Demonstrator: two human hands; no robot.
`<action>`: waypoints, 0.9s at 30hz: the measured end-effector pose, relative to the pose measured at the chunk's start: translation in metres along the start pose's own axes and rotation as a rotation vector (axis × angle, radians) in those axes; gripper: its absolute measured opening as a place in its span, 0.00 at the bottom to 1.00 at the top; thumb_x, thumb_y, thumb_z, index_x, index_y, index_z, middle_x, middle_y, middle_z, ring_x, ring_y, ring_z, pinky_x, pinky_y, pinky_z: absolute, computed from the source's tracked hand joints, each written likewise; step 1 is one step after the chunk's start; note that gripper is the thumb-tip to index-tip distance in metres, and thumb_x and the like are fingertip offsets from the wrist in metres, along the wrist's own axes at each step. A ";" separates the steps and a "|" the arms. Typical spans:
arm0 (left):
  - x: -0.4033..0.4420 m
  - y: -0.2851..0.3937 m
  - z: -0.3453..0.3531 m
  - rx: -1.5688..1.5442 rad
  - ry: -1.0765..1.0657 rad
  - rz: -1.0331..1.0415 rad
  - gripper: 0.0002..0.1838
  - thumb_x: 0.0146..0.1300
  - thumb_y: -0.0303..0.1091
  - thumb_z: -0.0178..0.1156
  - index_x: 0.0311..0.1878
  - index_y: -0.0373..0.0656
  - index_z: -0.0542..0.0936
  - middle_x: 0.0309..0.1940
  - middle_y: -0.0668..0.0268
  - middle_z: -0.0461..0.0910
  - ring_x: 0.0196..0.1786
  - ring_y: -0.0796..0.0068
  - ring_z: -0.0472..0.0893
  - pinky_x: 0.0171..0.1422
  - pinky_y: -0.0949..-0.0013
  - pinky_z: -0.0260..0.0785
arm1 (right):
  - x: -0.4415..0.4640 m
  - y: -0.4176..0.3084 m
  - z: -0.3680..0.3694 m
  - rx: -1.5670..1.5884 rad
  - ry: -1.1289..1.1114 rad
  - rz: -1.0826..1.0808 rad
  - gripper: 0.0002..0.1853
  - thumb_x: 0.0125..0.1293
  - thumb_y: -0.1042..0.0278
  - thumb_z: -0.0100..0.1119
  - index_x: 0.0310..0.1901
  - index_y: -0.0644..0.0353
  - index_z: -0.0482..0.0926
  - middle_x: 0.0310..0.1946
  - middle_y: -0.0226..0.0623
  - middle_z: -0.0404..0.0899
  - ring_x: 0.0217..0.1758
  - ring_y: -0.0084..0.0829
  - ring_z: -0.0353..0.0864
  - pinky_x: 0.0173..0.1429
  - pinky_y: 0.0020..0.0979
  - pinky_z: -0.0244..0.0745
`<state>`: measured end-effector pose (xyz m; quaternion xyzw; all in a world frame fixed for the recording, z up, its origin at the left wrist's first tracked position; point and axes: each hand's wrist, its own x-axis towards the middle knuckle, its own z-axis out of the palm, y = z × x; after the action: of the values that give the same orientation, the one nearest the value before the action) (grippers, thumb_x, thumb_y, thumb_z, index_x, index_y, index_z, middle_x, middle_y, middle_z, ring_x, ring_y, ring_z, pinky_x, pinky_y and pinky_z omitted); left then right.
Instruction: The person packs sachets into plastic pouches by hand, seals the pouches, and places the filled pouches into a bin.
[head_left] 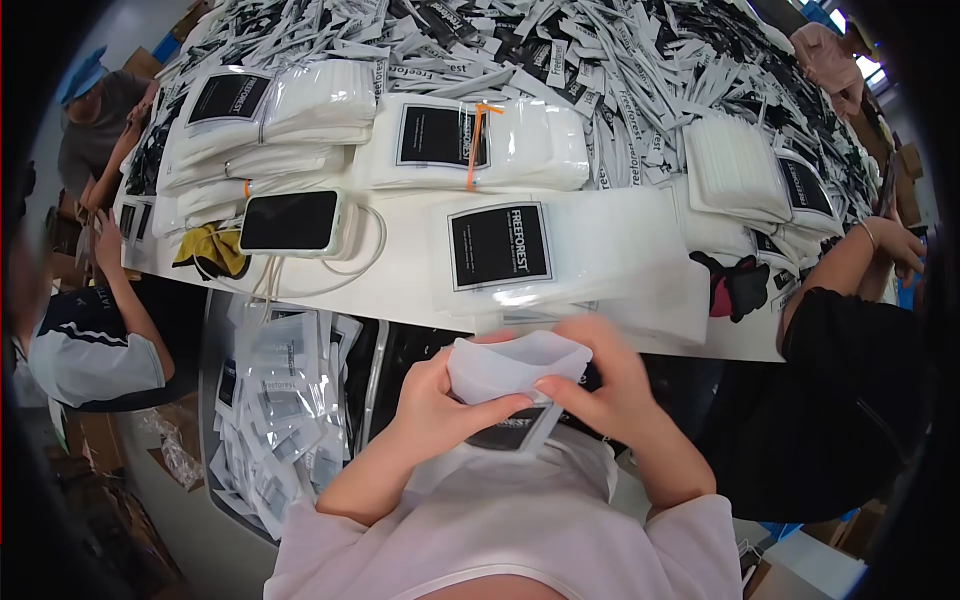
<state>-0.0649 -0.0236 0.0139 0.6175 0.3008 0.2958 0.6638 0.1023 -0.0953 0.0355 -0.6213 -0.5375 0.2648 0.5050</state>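
Note:
In front of my chest I hold a whitish translucent plastic bag (505,378) with a black printed panel low on it. Its mouth gapes toward me. My left hand (435,400) grips the bag's left side, thumb on the near face. On the other side my right hand (605,390) pinches the rim with its thumb; its outer part is blurred. Just beyond them on the table lies a flat stack of similar bags (620,240) with a black FREEFOREST panel (500,245) facing up.
Behind are bundled bag stacks (540,145) and a heap of printed packets (600,60). A phone (290,222) with a cable lies by a yellow-black glove (212,250); a dark glove (732,285) is right. A bin of packets (275,400) stands below left. Other people work around the table.

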 end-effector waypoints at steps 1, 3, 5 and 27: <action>-0.002 -0.001 -0.002 -0.039 -0.006 -0.005 0.21 0.51 0.26 0.66 0.49 0.35 0.75 0.31 0.64 0.81 0.32 0.82 0.78 0.35 0.78 0.69 | -0.006 0.002 -0.001 0.042 -0.133 0.074 0.10 0.53 0.73 0.63 0.38 0.60 0.79 0.33 0.37 0.77 0.39 0.31 0.75 0.42 0.30 0.70; -0.004 -0.004 -0.010 -0.111 -0.024 -0.011 0.11 0.52 0.24 0.64 0.40 0.33 0.80 0.29 0.64 0.81 0.30 0.82 0.77 0.33 0.79 0.68 | -0.010 0.006 0.004 0.062 -0.223 0.056 0.07 0.54 0.74 0.62 0.36 0.63 0.80 0.33 0.38 0.77 0.33 0.33 0.75 0.35 0.28 0.70; -0.006 0.001 -0.015 -0.074 0.019 0.079 0.06 0.53 0.22 0.63 0.36 0.32 0.81 0.27 0.64 0.81 0.29 0.82 0.77 0.32 0.79 0.68 | -0.005 0.012 0.014 0.066 -0.194 -0.137 0.06 0.54 0.76 0.61 0.34 0.65 0.79 0.31 0.39 0.77 0.31 0.32 0.76 0.33 0.27 0.70; -0.043 0.003 -0.126 0.705 0.063 -0.053 0.24 0.48 0.27 0.66 0.52 0.37 0.75 0.46 0.55 0.78 0.50 0.59 0.77 0.55 0.66 0.67 | 0.299 0.144 -0.029 -0.744 0.027 -0.118 0.19 0.54 0.75 0.50 0.50 0.56 0.75 0.50 0.40 0.75 0.53 0.40 0.73 0.54 0.38 0.70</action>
<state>-0.1895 0.0246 0.0115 0.7913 0.4204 0.1756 0.4078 0.2693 0.1867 -0.0222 -0.7337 -0.6249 0.0138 0.2662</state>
